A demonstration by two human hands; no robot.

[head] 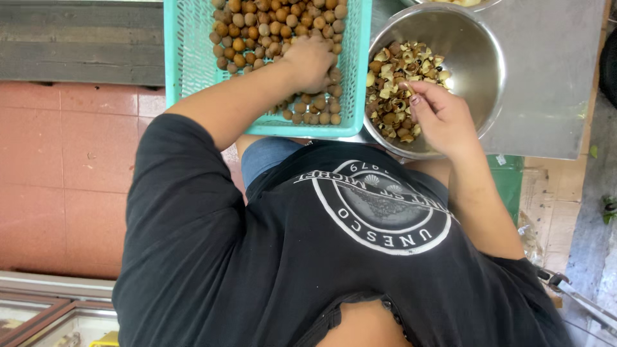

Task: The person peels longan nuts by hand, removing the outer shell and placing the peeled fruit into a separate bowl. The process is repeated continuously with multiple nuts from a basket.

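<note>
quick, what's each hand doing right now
Left hand: curled down into the brown round fruits in the teal basket; what it grips is hidden.
Right hand: over the steel bowl of shells, fingertips pinching a small piece.

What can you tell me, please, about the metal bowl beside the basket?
The steel bowl is round, deep and shiny, with a thin rolled rim. It sits on a grey metal surface, right of the turquoise basket and close against it. Its bottom holds a heap of broken brown and cream fruit shells. The right hand reaches over its near rim, fingertips at the shells.
</note>
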